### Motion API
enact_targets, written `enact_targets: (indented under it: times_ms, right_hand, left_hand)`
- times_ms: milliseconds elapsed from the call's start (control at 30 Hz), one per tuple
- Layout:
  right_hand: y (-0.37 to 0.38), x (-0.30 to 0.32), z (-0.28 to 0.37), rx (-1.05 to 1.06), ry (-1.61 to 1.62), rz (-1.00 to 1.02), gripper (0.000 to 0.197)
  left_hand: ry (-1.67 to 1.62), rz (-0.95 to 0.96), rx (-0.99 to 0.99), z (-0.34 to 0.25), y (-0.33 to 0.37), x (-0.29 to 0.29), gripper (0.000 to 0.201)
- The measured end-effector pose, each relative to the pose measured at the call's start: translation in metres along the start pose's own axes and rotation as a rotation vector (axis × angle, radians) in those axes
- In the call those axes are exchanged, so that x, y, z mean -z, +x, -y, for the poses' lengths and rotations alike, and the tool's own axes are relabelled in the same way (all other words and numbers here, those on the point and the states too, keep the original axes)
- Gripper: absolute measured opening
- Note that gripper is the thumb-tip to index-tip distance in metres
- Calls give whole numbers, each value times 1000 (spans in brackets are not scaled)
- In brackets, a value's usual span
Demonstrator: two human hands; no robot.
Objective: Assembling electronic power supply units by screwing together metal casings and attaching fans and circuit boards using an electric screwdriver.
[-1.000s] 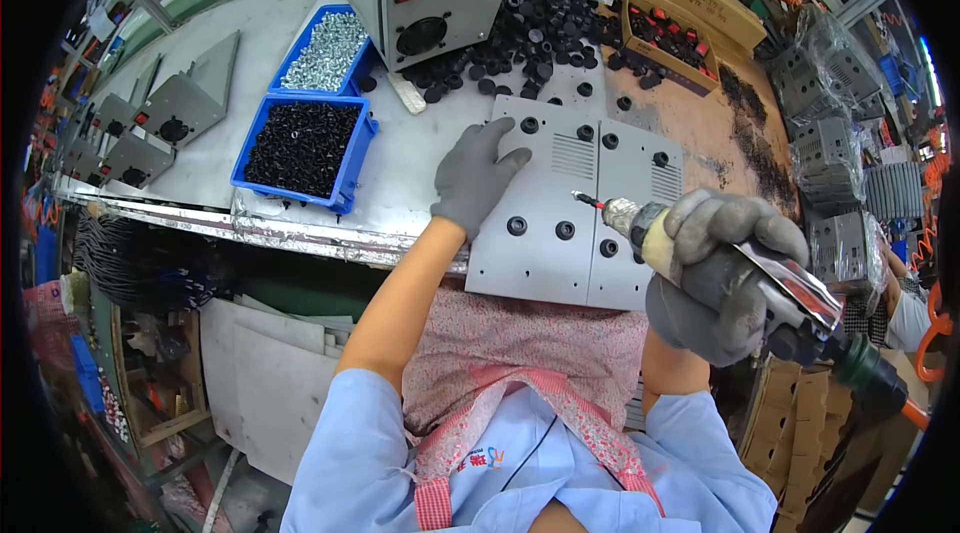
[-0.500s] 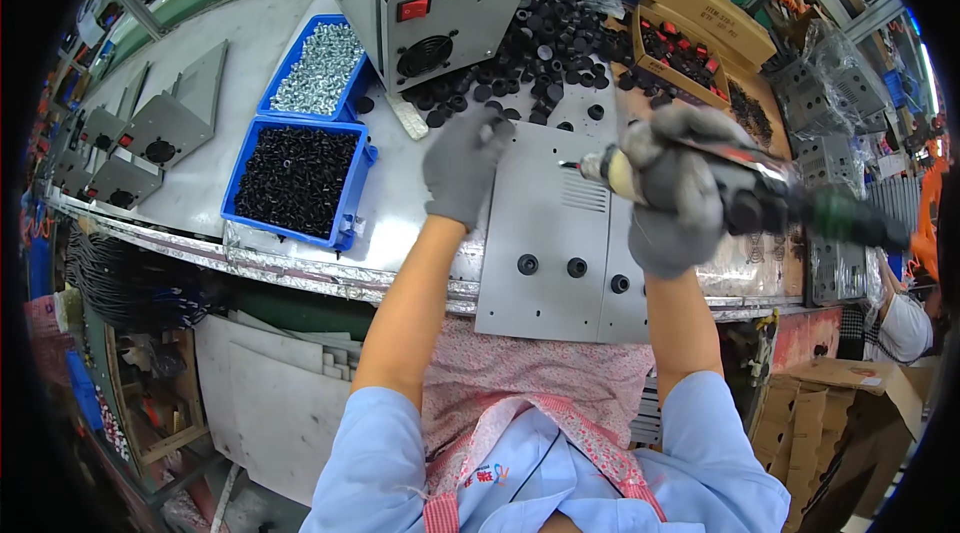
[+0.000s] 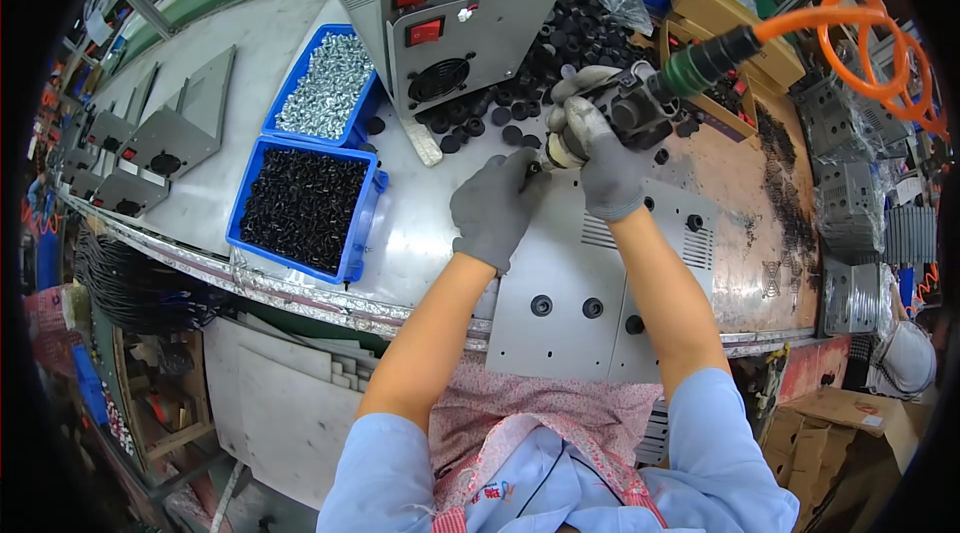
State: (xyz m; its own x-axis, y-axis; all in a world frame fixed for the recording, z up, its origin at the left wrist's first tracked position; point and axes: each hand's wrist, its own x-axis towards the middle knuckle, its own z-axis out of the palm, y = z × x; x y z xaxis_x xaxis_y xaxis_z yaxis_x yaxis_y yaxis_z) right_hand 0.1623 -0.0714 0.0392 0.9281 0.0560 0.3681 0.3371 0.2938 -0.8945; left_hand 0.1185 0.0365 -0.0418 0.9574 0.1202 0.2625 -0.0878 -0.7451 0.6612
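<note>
Two flat grey metal panels [image 3: 560,263] with vent slots lie side by side in front of me at the bench edge. Black rubber feet [image 3: 592,308] sit on them. At the far left corner of the left panel, my gloved left hand [image 3: 495,211] pinches a small black piece that looks like such a foot, mostly covered by its fingers. My gloved right hand [image 3: 608,168] is wrapped round an air screwdriver [image 3: 685,75] with a green and black body. Its pale nose is close to my left fingertips; the bit's tip is hidden.
Blue bins of silver screws [image 3: 325,83] and black screws [image 3: 303,208] stand at left. Upright grey panels [image 3: 480,43] with red switches stand behind, beside a heap of loose black feet [image 3: 580,28]. An orange coiled hose [image 3: 855,18] hangs at right, near a cardboard box [image 3: 735,18].
My right hand has swung the screwdriver leftward and away from me, from over the panels' right side to the far left corner near my left hand. My left hand stays at that corner.
</note>
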Motion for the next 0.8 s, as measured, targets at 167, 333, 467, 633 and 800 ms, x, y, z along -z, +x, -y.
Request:
enact_targets:
  times_ms: [167, 333, 467, 633, 800]
  right_hand:
    - [7, -9, 0, -27, -51, 33, 22]
    - [11, -10, -6, -11, -76, 76, 22]
    - [8, -7, -10, 0, -88, 73, 22]
    - [3, -8, -3, 2, 13, 38, 22]
    - [-21, -5, 37, 51, 98, 44, 28]
  left_hand:
    - [25, 9, 11, -1, 3, -2, 23]
    - [16, -10, 6, -3, 4, -1, 18]
    - [-7, -60, -36, 0, 2, -4, 17]
    - [7, -59, -25, -4, 2, -3, 17]
    - [30, -103, -59, 3, 0, -14, 25]
